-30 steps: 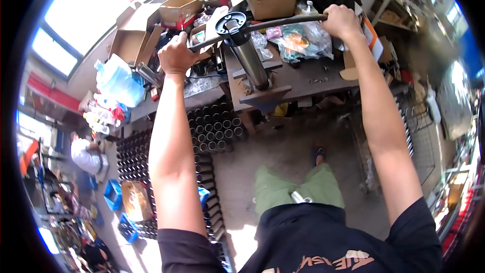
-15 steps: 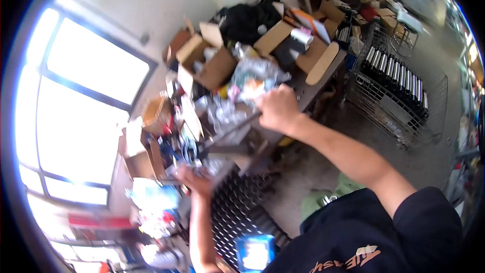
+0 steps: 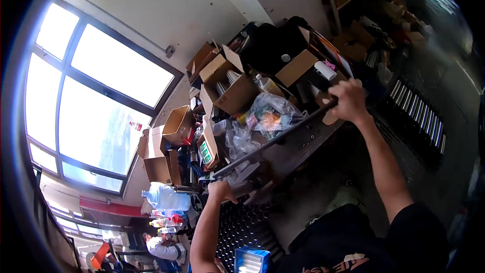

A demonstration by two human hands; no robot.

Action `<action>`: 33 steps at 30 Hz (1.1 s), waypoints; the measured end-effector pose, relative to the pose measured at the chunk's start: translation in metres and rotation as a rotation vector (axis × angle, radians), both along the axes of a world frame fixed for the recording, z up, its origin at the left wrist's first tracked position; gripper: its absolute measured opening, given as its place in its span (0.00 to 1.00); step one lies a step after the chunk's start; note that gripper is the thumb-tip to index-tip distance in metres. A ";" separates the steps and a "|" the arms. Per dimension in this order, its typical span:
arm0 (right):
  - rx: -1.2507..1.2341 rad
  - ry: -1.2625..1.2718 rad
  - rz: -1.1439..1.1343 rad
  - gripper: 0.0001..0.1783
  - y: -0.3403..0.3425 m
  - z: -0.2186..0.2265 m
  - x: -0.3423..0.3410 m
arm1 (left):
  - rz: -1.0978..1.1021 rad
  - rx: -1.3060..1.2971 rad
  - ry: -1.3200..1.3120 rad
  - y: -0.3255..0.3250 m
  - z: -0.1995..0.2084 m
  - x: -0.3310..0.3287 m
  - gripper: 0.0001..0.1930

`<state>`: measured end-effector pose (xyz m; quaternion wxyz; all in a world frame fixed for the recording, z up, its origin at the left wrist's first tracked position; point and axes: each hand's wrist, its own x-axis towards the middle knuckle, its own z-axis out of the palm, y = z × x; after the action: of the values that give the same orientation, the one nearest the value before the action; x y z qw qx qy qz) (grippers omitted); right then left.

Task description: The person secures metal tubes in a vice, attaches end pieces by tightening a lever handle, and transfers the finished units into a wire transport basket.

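A long, thin dark bar (image 3: 283, 134) slants across the front of the cluttered table, from lower left to upper right. Around its upper right end my right hand (image 3: 346, 101) is closed, knuckles up. My left hand (image 3: 220, 191) is closed at the lower left end, with its thumb pointing right; what lies inside that fist is partly hidden. Just beyond the bar, a clear plastic bag (image 3: 272, 114) with colourful contents rests on the table (image 3: 298, 146).
Open cardboard boxes (image 3: 237, 93) crowd the table's back. Black-and-silver cylinders (image 3: 419, 116) stand in rows at the right. More dark cylindrical parts (image 3: 247, 227) and a blue crate (image 3: 251, 260) sit below. A large water bottle (image 3: 169, 196) is at left; a person (image 3: 164, 248) is beyond.
My right hand has moved right, away from the plastic bag, and the bar now spans more of the table front. My left hand has shifted slightly right and down in view. The view has turned.
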<state>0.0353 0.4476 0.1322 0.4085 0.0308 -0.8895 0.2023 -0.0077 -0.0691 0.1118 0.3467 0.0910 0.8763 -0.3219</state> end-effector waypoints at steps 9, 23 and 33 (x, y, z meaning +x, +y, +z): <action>-0.425 -1.185 -0.036 0.22 -0.087 -0.252 0.133 | 1.362 1.634 0.168 -0.061 -0.047 0.223 0.30; -1.143 -1.485 0.207 0.16 -0.178 -0.393 0.059 | 1.556 2.973 -0.369 0.044 -0.016 0.183 0.48; -0.956 -1.423 -0.166 0.20 -0.015 -0.447 0.195 | 1.310 3.133 -0.223 0.037 0.012 0.173 0.45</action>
<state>0.2301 0.4323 -0.3152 -0.2638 -0.3436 -0.7526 0.4959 0.1653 -0.0323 0.1241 -0.0514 0.0089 -0.1917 -0.9801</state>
